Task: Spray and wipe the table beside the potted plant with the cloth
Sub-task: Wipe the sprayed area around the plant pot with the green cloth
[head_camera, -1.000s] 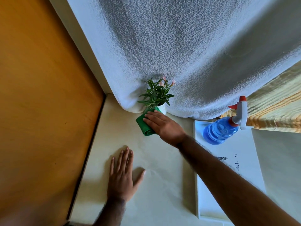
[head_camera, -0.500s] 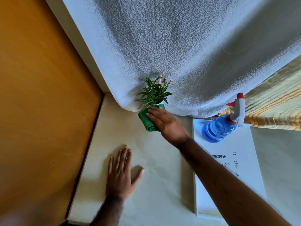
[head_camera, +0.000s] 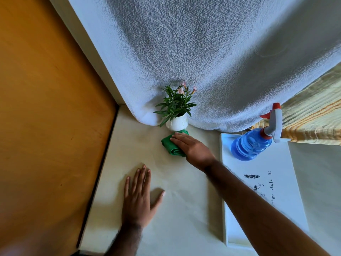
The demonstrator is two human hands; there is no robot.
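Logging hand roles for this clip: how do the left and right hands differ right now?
The right hand presses the cloth beside the pot; the left hand lies on bare table, holding nothing. The right reaches far forward; the left sits nearer the body. Both lie flat, palm down.

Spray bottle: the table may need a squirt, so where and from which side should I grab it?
Likely the narrow neck of the spray bottle, below the white head, from the near side: it stands on the tray with that side free, and the red trigger sits just above.
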